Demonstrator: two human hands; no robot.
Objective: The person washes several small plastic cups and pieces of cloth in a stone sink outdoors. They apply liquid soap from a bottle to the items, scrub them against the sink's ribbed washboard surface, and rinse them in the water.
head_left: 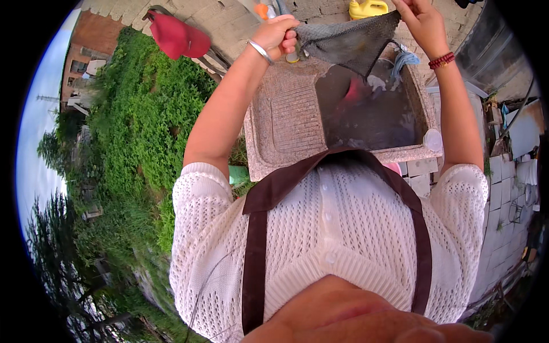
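Observation:
A dark mesh cloth (354,43), perhaps a net bag, is stretched between my two raised hands over a speckled stone laundry sink (289,108). My left hand (278,37) is closed in a fist around its left corner. At the other upper corner, my right hand (424,24) pinches the mesh between its fingers. The lower edge of the mesh droops to a point above the basin. Murky dark water (366,123) fills the basin, with a red item (355,91) and a whitish item (376,83) partly under it. A blue-grey cloth (405,59) hangs over the basin's far right rim.
The sink's left side is a ribbed washboard. A yellow jug (368,8) stands behind the sink, and a round pale container (433,139) sits on its near right corner. A red bag-like item (177,37) is at the far left, by green plants (143,108). Paving (497,194) lies right.

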